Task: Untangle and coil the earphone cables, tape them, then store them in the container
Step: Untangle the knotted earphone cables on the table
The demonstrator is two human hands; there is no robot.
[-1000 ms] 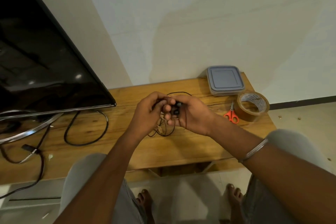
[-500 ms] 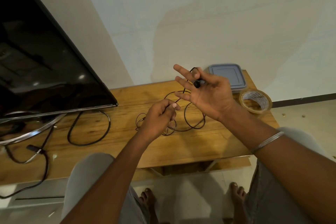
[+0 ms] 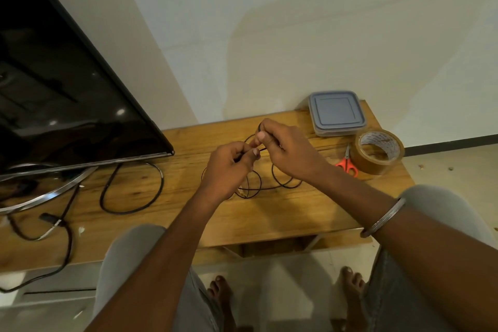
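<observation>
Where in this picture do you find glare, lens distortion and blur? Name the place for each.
Head view: bright glints of glare on the dark TV screen; the wide lens bows the table edge; the left hand, the right hand and the thin earphone cable they pinch look slightly soft.

Cable [image 3: 286,185]: the stretch pinched by the left hand [image 3: 231,167] and right hand [image 3: 289,151] is mostly covered by fingers, so which part each holds cannot be told. Earbuds not made out. A small pale piece [image 3: 241,191] at the loops' near side, by the left wrist, is too small to identify. Scissors [image 3: 347,163]: one orange handle loop sits partly behind the right forearm. Tape [image 3: 380,155]: print on the core too small to read. Container [image 3: 336,113]: lid on, inside hidden. TV [image 3: 67,89] is cut by the left and top edges. Black lead [image 3: 70,248] leaves the frame at left. Tabletop [image 3: 161,210]: left end cut off, near edge partly behind knees [image 3: 129,251] and arms.
</observation>
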